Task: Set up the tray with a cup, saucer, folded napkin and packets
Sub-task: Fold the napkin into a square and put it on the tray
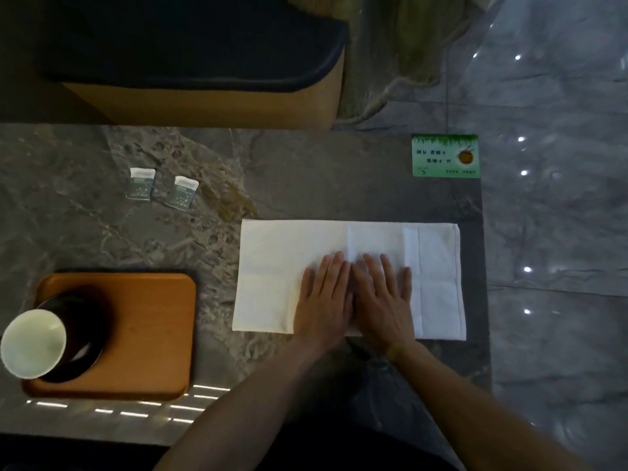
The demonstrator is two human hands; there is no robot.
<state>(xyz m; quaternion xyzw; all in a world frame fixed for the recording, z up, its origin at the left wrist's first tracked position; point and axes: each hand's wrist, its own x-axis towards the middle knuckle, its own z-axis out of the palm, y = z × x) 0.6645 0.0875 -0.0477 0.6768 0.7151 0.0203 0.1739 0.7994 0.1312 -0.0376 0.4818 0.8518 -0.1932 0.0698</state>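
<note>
A white napkin (272, 273) lies flat on the marble table, folded into a long rectangle. My left hand (324, 300) and my right hand (385, 300) press side by side on its middle, palms down, fingers spread. An orange-brown tray (156, 334) sits at the near left. On its left part stands a dark saucer (91, 334) with a white paper cup (32, 343) on it. Two small grey-white packets (141, 184) (181, 192) lie on the table beyond the tray.
A green card (445, 156) lies at the table's far right corner. The table's right edge (484, 266) drops to a glossy grey floor. A bench seat with a dark cushion (204, 62) stands across the table.
</note>
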